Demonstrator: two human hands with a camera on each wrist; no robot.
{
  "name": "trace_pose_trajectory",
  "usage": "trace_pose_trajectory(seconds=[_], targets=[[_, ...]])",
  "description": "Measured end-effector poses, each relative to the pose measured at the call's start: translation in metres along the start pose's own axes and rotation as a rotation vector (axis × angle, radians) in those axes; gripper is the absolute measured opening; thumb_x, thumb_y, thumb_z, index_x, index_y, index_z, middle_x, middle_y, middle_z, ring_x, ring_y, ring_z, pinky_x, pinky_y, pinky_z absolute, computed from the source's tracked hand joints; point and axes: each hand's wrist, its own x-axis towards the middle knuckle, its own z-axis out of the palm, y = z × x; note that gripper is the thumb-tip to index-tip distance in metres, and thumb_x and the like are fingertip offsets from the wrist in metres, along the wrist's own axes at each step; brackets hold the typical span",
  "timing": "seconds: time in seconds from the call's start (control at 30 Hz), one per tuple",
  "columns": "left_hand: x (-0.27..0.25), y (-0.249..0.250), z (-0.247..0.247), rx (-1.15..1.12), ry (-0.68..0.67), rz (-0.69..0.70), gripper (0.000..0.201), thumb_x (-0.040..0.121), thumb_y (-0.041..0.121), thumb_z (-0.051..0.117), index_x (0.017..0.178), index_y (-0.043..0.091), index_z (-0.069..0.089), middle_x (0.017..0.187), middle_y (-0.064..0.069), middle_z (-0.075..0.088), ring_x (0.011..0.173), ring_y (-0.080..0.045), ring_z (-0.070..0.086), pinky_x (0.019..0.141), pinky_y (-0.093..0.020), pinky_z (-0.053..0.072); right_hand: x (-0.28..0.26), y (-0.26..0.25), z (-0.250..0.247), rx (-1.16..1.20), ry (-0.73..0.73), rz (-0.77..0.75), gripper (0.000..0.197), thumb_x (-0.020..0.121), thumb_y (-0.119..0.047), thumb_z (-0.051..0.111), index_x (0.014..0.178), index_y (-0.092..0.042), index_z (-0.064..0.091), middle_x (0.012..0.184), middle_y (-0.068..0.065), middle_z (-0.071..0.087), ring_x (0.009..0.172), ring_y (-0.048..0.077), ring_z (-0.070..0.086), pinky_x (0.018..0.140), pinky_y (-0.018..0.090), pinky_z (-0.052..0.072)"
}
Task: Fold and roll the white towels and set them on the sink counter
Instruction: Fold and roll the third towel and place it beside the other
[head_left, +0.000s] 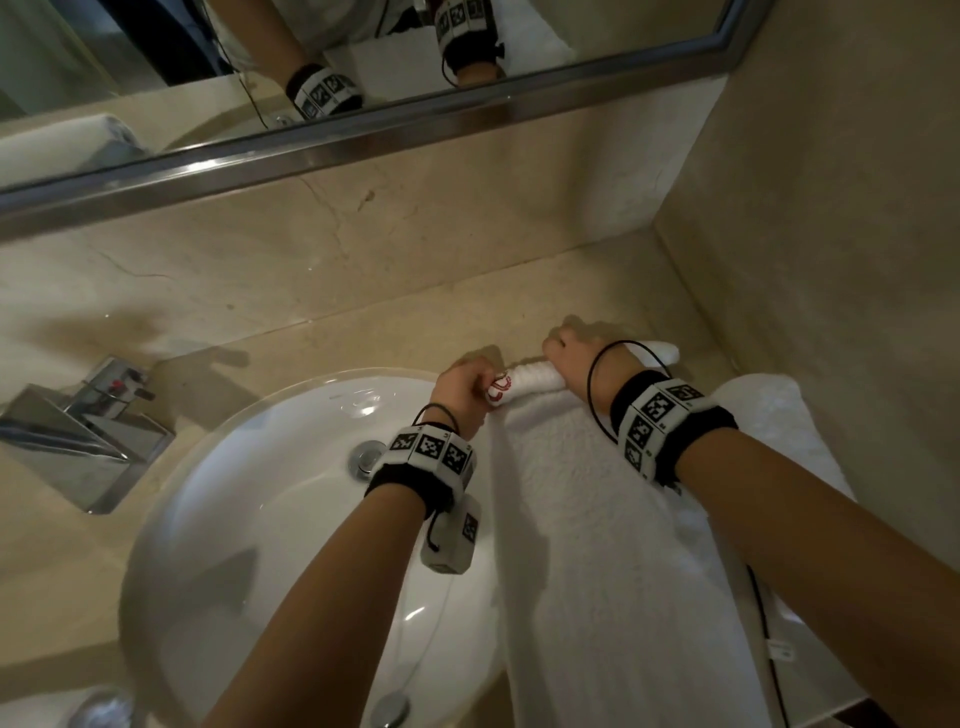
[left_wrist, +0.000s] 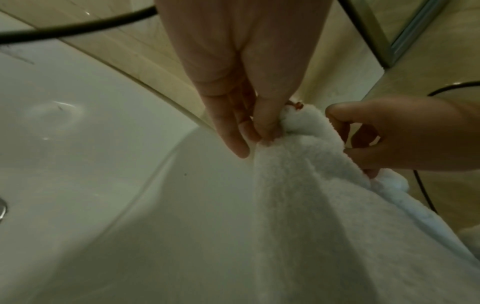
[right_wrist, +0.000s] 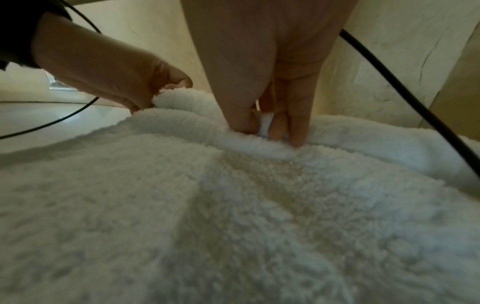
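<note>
**Rolling just begun at the far edge**

Rolling a towel (head_left: 587, 519) spread on the counter (head_left: 363, 332) right of the basin (head_left: 270, 499), left edge overhanging the bowl. Only a thin roll (head_left: 535, 379) formed so far, along the far edge near the wall.

Left hand (head_left: 462, 389): curled, thumb and fingers (left_wrist: 265, 125) pinching the roll's left end, where a bit of red stitching shows. Right hand (head_left: 582, 358): curled over the roll further right, fingertips (right_wrist: 296, 131) pressed down into the pile.

Risks, as judged from here:
- Uneven roll: hands bunched toward the left half, right end poking out unheld, so likely to lag and cone.
- Loose core: thick springy pile, liable to unwind if either grip eases.
- Slide into the bowl: overhanging edge unsupported, and a pull to the left could drag more cloth over the rim.
- Snag: wrist cable (head_left: 592, 384) looping close to the roll, possibly caught in a turn.
</note>
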Motion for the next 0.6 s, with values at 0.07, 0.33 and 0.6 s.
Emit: trace_pose_trajectory(seconds=[0.07, 0.33, 0.6], targets=[[-0.002, 0.005, -0.003, 0.061, -0.025, 0.003, 0.021, 0.081, -0.006, 0.050, 0.082, 0.015, 0.049, 0.091, -0.015, 0.055, 0.080, -0.028, 0.054, 0.071, -0.036, 0.047, -0.001, -0.002, 0.004, 0.009, 0.028, 0.013, 0.035, 0.094, -0.010, 0.045, 0.128, -0.004, 0.039, 0.134, 0.017, 0.037, 0.109, 0.035, 0.057, 0.090, 0.042, 0.047], [-0.004, 0.020, -0.013, 0.230, -0.373, 0.011, 0.059, 0.075, -0.003, 0.065, 0.130, 0.001, 0.043, 0.118, -0.017, 0.058, 0.104, -0.030, 0.057, 0.077, -0.023, 0.043, -0.008, -0.008, 0.016, -0.008, 0.028, 0.040, 0.032, 0.094, -0.006, 0.045, 0.126, -0.002, 0.041, 0.131, 0.017, 0.044, 0.112, 0.033, 0.057, 0.089, 0.040, 0.047], [-0.012, 0.017, -0.017, 0.332, -0.222, 0.119, 0.045, 0.080, 0.016, 0.069, 0.122, 0.010, 0.057, 0.116, -0.011, 0.063, 0.104, -0.026, 0.059, 0.081, -0.022, 0.040, -0.016, -0.003, 0.022, 0.141, 0.077, 0.069, 0.031, 0.095, -0.015, 0.045, 0.124, -0.006, 0.044, 0.125, 0.013, 0.056, 0.111, 0.030, 0.058, 0.091, 0.038, 0.047]])
